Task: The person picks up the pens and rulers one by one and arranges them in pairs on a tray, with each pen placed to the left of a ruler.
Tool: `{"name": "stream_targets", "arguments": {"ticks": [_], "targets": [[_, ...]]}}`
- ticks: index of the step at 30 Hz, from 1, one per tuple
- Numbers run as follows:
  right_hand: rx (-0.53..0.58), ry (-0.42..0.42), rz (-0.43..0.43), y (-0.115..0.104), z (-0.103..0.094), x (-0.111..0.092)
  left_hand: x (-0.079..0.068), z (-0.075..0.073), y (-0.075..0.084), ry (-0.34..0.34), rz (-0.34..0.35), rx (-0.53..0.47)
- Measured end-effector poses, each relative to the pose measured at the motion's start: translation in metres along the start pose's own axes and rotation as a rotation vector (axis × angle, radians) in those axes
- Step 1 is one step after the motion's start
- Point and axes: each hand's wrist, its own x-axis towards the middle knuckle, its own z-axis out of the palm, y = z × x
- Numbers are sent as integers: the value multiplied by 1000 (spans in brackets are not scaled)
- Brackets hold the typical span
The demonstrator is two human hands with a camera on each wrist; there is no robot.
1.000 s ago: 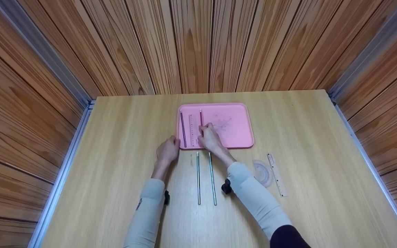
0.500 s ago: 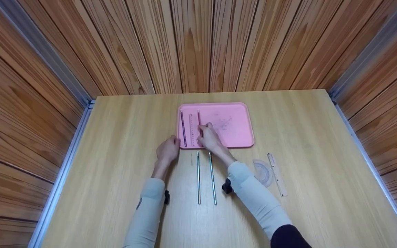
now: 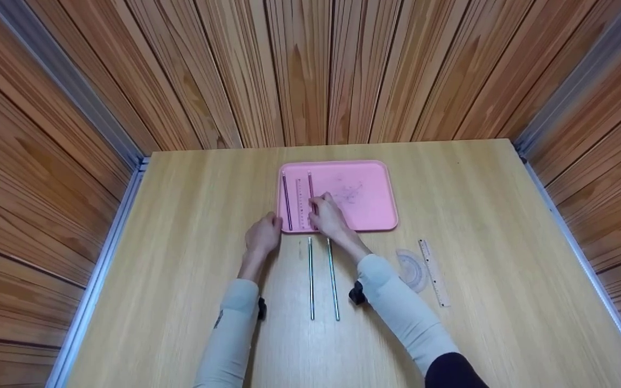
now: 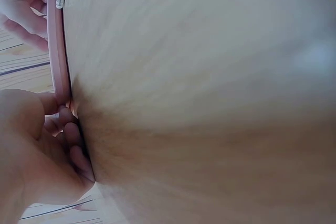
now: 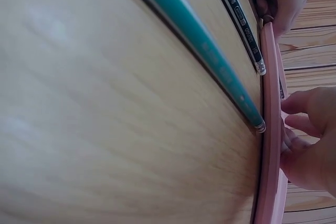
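- Right grip (image 3: 331, 218) pinches a slim reddish pencil (image 3: 311, 185), which juts forward of it inside the pink rectangular tray (image 3: 372, 213), just right of a clear straight ruler (image 3: 302, 203).
- My left grip (image 3: 263, 235), curled, holds the tray's near-left corner.

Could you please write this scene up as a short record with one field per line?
Surface: wooden table
Container: pink tray, lying flat
In tray, left to right: dark pencil, clear ruler, second pencil
Left hand: grips the tray's near left corner
Right hand: over the tray, fingers on the second pencil
In front of tray: black pencil and green pencil, side by side, eraser ends toward the tray
Farther right on table: clear protractor, white ruler
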Motion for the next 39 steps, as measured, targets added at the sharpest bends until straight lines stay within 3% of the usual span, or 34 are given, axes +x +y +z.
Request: {"name": "stream_targets", "arguments": {"ticks": [17, 39], "targets": [[-20, 6, -44, -4, -10, -15, -1, -2, 0, 10, 14, -8], [-120, 0, -44, 9, -45, -65, -2, -2, 1, 16, 22, 10]]}}
